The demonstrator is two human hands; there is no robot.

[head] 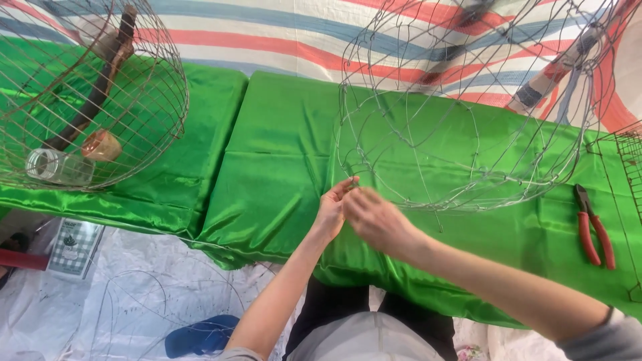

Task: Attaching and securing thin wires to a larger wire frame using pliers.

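Nearest, on the floor at lower left, lies a blue slipper [200,335] beside a checked packet [75,247]. Above them, the left hand [332,212] and right hand [378,219] meet at the near rim of a loose wire basket [461,127], fingers pinched together on its wire. The basket sits on green cloth [281,154]. Red pliers [593,230] lie at the right. Far left stands a finished wire cage [87,93].
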